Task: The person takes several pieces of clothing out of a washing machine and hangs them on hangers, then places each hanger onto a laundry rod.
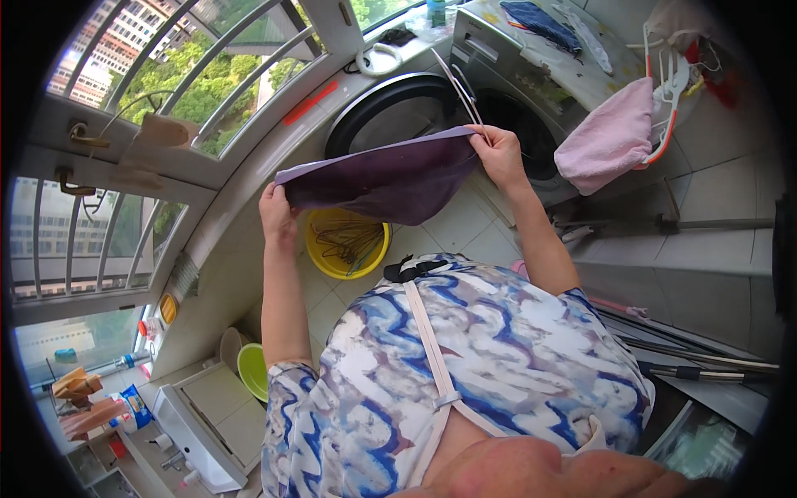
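Observation:
A dark purple cloth [386, 180] with a lighter lilac edge is stretched between my two hands. My left hand [278, 213] pinches its left corner. At the other end, my right hand [498, 155] grips the right corner together with a thin hanger [462, 87], which points up and away. Below the cloth, a yellow bucket [348, 269] on the floor holds several wire hangers [348, 239]. The cloth hides part of the bucket's rim.
Two front-loading washing machines [405, 118] stand ahead, one with folded blue cloth [540, 25] on top. A pink towel [607, 137] hangs at the right beside white-and-orange hangers [669, 118]. Barred windows [187, 68] line the left, above a sill with a red strip [311, 103]. A white sink [193, 442] stands lower left.

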A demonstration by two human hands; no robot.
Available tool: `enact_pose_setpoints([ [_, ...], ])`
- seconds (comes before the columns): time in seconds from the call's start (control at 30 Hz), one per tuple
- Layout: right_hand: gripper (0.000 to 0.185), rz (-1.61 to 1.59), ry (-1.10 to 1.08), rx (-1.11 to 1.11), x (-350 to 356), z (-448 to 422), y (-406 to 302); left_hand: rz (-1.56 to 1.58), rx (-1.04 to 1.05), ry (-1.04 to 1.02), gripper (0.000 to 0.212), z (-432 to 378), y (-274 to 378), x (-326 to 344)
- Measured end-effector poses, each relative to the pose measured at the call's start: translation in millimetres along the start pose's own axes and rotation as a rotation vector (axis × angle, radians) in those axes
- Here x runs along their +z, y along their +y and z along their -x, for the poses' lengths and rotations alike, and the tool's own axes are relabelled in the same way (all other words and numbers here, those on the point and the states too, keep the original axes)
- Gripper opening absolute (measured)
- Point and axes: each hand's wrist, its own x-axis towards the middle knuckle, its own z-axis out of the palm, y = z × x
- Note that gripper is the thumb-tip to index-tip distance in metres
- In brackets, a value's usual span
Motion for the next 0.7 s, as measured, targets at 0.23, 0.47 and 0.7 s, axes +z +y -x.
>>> enact_pose_setpoints([
  [0.23, 0.031, -0.501, -0.229, 0.239, -51, -24, -35, 0.084, 0.049, -0.208, 0.018, 39, 42, 43],
  [0.47, 0.032, 0.485, 0.458, -0.129, -116, -109, 0, 0.119, -0.057, -0.230, 0.016, 86, 6, 76],
  [0.7, 0.033, 1.041, 0.810, -0.077, -199, -183, 72, -0.023, -0.187, -0.004, 0.012, 140, -38, 51],
])
